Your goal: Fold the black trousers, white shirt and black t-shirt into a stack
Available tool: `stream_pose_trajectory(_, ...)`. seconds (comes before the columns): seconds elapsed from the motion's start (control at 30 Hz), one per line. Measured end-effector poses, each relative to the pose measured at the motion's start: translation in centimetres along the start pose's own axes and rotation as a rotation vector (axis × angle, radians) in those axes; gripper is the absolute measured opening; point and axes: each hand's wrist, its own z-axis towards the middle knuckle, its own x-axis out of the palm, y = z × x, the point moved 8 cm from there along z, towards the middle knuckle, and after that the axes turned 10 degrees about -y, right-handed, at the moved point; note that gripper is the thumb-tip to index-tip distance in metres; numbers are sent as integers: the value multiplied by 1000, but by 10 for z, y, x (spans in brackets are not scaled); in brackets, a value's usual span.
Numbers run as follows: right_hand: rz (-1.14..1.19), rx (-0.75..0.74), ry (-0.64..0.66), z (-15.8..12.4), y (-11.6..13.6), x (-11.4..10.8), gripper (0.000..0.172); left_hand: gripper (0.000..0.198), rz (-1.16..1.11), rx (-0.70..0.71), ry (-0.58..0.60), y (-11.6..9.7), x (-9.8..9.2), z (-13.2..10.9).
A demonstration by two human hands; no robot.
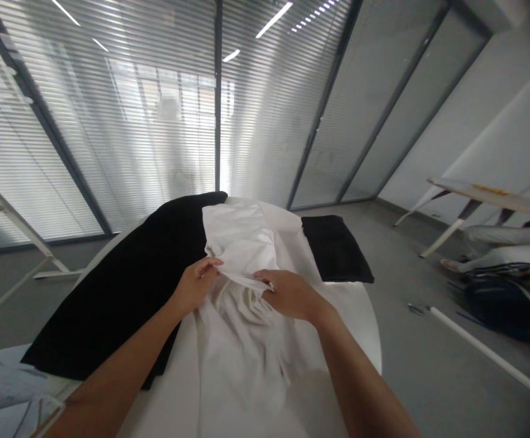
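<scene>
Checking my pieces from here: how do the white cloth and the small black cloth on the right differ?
The white cloth is creased and bunched; the small black cloth lies nearly flat. The left hand and right hand pinch the white cloth; neither touches the small black cloth. Both lie at least partly on the white table.

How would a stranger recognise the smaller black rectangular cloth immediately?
On the white rounded table, look beyond the right hand, near the right edge. The flat black cloth rectangle there is much smaller than the sprawling black cloth on the left.
</scene>
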Motion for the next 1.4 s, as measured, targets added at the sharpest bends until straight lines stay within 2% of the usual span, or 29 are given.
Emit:
stream_pose_trajectory(0.1, 85, -22, 10, -3, 14, -8, 47, 25, -239, -120, -82, -2, -8, 3)
stream_pose_trajectory(0.2, 161, -19, 24, -5, 24, -16, 45, 29, -408, -259, -73, -1, -7, 1)
stream_pose_trajectory(0.27, 249, -26, 45, -6, 29, -17, 44, 31, -414, -272, -48, -2, -7, 0)
stream_pose_trajectory(0.33, 364, -43, 60, -6, 32, -15, 42, 32, -316, -195, -41, -4, -10, 2)
stream_pose_trajectory(0.43, 509, -75, 49, -4, 36, -10, 37, 34, 37, 78, -18, -12, -14, 3)
stream_pose_trajectory(0.53, 548, -93, 57, -1, 39, -2, 32, 41, 373, 288, 81, -13, -5, -2)
stream_pose_trajectory(0.63, 456, -84, 138, -3, 38, 9, 30, 55, 569, 333, 227, -4, 9, -10)
stream_pose_trajectory(0.7, 309, -61, 197, -7, 32, 17, 32, 54, 649, 335, 306, 0, 16, -15)
stream_pose_trajectory(0.8, 101, -26, 229, -12, 23, 26, 46, 49, 669, 316, 359, 3, 21, -19)
stream_pose_trajectory(0.87, 18, -2, 215, -12, 21, 30, 49, 49, 665, 312, 366, 4, 23, -20)
stream_pose_trajectory(0.97, -59, 37, 185, -11, 21, 35, 43, 49, 666, 315, 356, 6, 23, -19)
stream_pose_trajectory(1.23, -96, 102, 99, -1, 16, 46, 31, 49, 687, 327, 344, 11, 35, -13)
stream_pose_trajectory(1.33, -112, 131, 60, 2, 12, 48, 30, 48, 682, 302, 359, 5, 39, -2)
stream_pose_trajectory(1.4, -115, 135, 49, 4, 10, 48, 30, 45, 647, 239, 397, 2, 38, 13)
